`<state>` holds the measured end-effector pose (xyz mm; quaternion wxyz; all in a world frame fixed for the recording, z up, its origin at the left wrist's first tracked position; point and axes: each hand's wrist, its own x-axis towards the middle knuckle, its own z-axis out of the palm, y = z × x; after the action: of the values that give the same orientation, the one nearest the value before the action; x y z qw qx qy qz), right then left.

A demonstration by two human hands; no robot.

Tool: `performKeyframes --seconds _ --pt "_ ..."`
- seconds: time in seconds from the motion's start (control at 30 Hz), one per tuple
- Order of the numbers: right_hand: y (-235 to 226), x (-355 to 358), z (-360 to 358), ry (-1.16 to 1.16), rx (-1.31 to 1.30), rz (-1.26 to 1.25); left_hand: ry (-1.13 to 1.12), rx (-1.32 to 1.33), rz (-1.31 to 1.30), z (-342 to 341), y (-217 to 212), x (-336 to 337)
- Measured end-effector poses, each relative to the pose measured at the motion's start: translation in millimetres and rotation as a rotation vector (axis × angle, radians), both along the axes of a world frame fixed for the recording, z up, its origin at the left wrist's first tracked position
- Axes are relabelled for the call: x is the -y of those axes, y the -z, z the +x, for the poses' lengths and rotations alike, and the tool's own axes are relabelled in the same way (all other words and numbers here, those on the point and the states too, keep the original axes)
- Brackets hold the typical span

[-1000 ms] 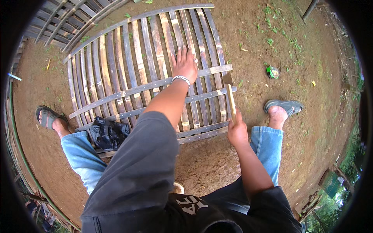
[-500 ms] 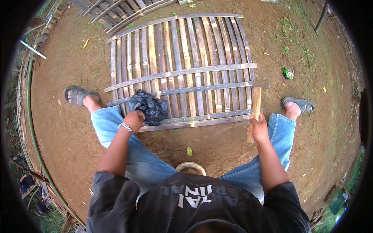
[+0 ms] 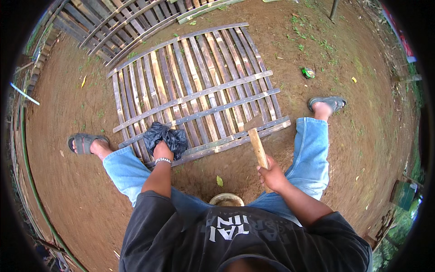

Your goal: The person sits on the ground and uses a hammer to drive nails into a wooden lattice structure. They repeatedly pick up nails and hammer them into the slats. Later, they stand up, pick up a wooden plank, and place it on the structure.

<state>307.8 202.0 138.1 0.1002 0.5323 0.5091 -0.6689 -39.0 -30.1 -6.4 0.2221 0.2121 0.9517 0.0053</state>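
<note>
Seen from above on a bare dirt yard, a person stands astride the near edge of a slatted bamboo panel [image 3: 195,90] that fills the upper middle of the frame. The left hand [image 3: 162,150] rests on a crumpled black plastic bag [image 3: 166,137] lying on the panel's lower left corner — its fingers are buried in the folds, so how tightly the grip closes cannot be told, and whatever the bag holds is hidden. The right hand [image 3: 272,174], at centre right, has its grip wrapped firmly around the lower end of a short wooden piece [image 3: 258,147]; the wood rises from the fist toward the panel's near rail, and its far end lies over that rail's edge.

A round pale rim [image 3: 226,198] shows between the knees at lower centre, mostly cut off by the dark shirt, and its contents cannot be made out. A grey sandal [image 3: 83,143] sits at the left and another [image 3: 333,102] at the right. A small green object [image 3: 308,72], too small to identify, lies on the dirt at upper right — more slatted panels [image 3: 113,22] run out of the frame's top left.
</note>
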Motion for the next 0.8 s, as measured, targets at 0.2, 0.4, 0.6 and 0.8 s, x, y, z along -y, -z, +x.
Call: performKeyframes --seconds 0.2,0.4,0.6,0.8 --pt "5 -5 -2 0.010 -0.037 0.020 -0.032 -0.014 0.096 5 15 10" --pt "0 -11 -8 0.035 -0.083 0.002 -0.045 0.007 0.182 -5 3 7" --pt "3 -14 -12 0.039 -0.148 -0.005 -0.161 -0.008 0.325 -26 -12 20" --pt "15 -17 -12 0.053 -0.163 0.033 -0.654 0.203 1.036 -52 -27 39"
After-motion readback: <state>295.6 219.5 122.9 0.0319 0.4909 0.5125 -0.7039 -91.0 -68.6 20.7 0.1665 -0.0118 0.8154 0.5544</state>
